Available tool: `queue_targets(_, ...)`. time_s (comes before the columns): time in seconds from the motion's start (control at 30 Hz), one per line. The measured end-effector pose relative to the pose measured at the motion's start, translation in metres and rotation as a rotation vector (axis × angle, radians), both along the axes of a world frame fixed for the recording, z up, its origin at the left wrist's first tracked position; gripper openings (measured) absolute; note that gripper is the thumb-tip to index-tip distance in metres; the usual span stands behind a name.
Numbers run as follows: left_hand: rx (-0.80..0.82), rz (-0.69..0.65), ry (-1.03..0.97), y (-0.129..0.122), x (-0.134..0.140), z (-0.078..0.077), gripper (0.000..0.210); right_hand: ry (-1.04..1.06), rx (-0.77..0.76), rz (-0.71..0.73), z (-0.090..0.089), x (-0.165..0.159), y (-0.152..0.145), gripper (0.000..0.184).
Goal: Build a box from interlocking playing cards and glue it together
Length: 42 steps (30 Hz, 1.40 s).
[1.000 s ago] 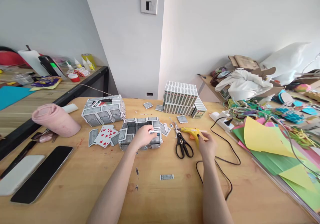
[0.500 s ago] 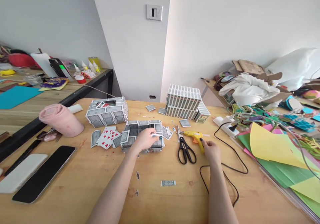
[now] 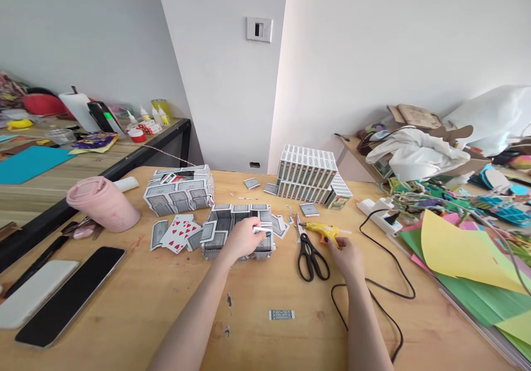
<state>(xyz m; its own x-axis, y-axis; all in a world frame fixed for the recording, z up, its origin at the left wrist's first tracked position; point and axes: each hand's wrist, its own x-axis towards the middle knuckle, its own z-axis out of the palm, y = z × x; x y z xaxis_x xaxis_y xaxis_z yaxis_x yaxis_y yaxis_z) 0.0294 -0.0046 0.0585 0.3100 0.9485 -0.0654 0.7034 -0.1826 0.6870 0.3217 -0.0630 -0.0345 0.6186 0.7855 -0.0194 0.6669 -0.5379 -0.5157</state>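
My left hand point(image 3: 244, 238) is closed in a pinch on a folded playing card point(image 3: 261, 229), which shows its white edge. It is over the right part of an open box made of playing cards point(image 3: 215, 238), hiding some of that box. My right hand point(image 3: 347, 256) is wrapped round the handle of a yellow glue gun point(image 3: 322, 229), whose nozzle points left. Just left of the handle lie black-handled scissors point(image 3: 312, 260). Loose playing cards point(image 3: 179, 234) lie to the box's left. A cut card strip point(image 3: 281, 314) lies on the table nearer me.
Behind stand stacked card packs point(image 3: 307, 172) and another card-covered box point(image 3: 179, 189). A black cable point(image 3: 388, 255) loops at the right, near a power strip point(image 3: 379, 216) and coloured paper point(image 3: 464, 249). At the left are a pink tumbler point(image 3: 103, 204) and a phone point(image 3: 72, 296).
My right hand has closed further round the glue gun's handle, and its fingers have moved left. My left hand stays over the box with the card. The view has tilted slightly.
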Motion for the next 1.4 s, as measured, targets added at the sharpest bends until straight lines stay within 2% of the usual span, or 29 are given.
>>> queue_targets(0.2,0.001,0.014,0.003,-0.002,0.003,-0.003,0.016,-0.099,-0.021,-0.041,0.002,-0.011,0.002,0.039)
queue_targets(0.4,-0.029,-0.003,-0.035,-0.001,0.002,-0.002,0.019,-0.129,0.028,-0.081,0.01,-0.022,-0.002,0.035)
queue_targets(0.6,-0.097,0.055,-0.102,0.001,-0.001,-0.002,0.015,-0.053,0.2,-0.153,0.018,-0.033,-0.007,0.035)
queue_targets(0.73,-0.26,0.032,-0.29,0.002,-0.003,-0.006,0.014,0.003,0.279,-0.123,0.02,-0.038,-0.007,0.03)
queue_targets(0.8,-0.327,0.043,-0.311,0.003,-0.003,-0.008,0.015,0.017,0.3,-0.107,0.02,-0.04,-0.007,0.03)
queue_targets(1.0,-0.251,0.074,-0.249,0.003,-0.002,-0.013,0.027,0.049,0.358,-0.128,0.025,-0.045,-0.008,0.036)
queue_targets(1.2,-0.275,0.109,-0.277,0.003,0.0,-0.013,0.046,0.28,0.343,-0.211,0.035,-0.05,-0.012,0.047)
queue_targets(1.4,-0.303,0.147,-0.358,0.005,0.0,-0.011,0.048,0.585,0.335,-0.019,0.059,-0.082,-0.018,0.045)
